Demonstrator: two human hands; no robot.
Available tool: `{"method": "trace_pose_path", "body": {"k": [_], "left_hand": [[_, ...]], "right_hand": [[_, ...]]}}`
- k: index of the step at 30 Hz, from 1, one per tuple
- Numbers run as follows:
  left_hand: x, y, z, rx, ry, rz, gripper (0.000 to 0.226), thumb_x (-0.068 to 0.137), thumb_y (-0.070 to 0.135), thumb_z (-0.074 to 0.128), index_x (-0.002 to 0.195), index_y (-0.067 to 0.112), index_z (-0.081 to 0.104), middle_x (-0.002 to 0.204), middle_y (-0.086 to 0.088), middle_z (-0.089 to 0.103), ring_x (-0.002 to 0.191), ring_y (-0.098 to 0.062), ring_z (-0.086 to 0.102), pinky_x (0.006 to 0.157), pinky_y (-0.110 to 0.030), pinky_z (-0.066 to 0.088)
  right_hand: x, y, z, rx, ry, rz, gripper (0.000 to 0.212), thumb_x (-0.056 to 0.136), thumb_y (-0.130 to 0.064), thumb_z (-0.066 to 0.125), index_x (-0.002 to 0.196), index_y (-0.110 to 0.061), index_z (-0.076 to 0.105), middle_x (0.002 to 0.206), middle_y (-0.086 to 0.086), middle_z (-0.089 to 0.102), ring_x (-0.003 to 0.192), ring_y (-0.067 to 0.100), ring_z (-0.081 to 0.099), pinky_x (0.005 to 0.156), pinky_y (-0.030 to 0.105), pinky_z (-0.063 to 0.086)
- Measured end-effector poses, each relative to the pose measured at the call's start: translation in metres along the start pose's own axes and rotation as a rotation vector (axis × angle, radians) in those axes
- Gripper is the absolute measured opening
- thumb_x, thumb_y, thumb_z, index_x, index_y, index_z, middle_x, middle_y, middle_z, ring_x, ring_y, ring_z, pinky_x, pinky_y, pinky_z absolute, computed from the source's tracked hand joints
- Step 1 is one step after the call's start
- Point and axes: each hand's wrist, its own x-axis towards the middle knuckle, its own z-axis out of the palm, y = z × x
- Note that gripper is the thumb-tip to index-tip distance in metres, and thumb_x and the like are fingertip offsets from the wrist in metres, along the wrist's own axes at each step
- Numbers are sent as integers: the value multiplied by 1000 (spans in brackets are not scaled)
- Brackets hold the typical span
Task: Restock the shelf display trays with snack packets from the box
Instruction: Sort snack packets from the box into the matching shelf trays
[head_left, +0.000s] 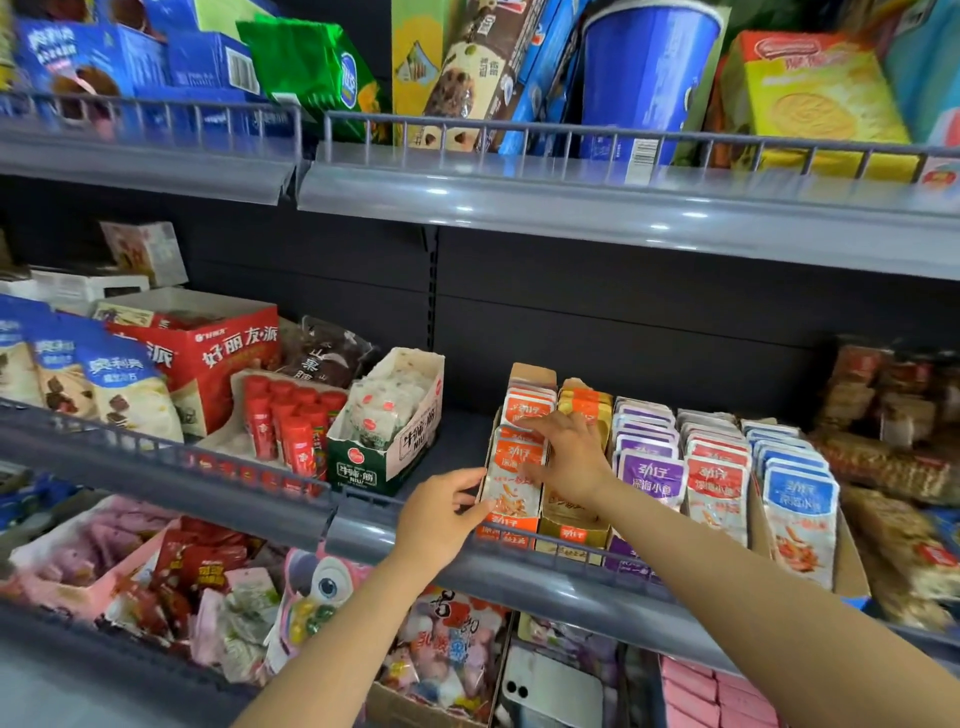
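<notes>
On the middle shelf several cardboard display trays stand side by side, each filled with upright snack packets. The orange tray (506, 532) holds orange packets (514, 478). My left hand (441, 512) grips the front orange packet at its left edge. My right hand (569, 457) reaches over the orange and yellow trays, its fingers spread on the tops of the orange packets further back. The yellow tray (574, 530) lies partly under my right wrist. Purple packets (649, 475), red packets (719, 488) and blue packets (800, 512) fill the trays to the right. No supply box shows.
A wire rail (571, 545) runs along the shelf front. Left of the trays sit a green-and-white carton (387, 452) of packets, red tubes (291, 426) and a red box (208, 348). The grey upper shelf (623, 208) overhangs. A phone (550, 691) lies on the lower shelf.
</notes>
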Motion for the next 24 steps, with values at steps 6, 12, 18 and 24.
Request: {"method": "trace_pose_path", "body": {"k": [6,12,18,24], "left_hand": [[-19,10,-1,-15,56,4,41,87,28,65,128,26,57,124,11,62,102,-6,63,89,-33,53],[-70,22,2,119,-18,36,49,89,42,58,135,32,47,135,17,50,123,-4,46,101,-26,39],[-133,6,37,262,-180,-5,55,89,44,57,140,28,41,141,10,45,131,-11,42,105,-29,39],[-190,-39,83,324,-438,-175,55,90,48,53,139,27,41,139,4,49,127,-14,46,102,-31,41]], "right_hand": [[-28,-3,-14,178,50,-41,50,92,-41,55,139,-31,40,147,-5,39,137,17,32,110,37,31],[-104,-3,-39,385,-12,-151,51,93,-35,54,141,-26,38,147,-4,38,136,11,33,113,32,29],[-198,22,-19,486,-167,-39,49,93,-34,54,140,-29,38,138,-15,39,124,-2,35,103,15,27],[-277,58,57,544,-362,120,41,92,-32,58,130,-24,49,122,-11,51,114,4,50,98,17,42]]}}
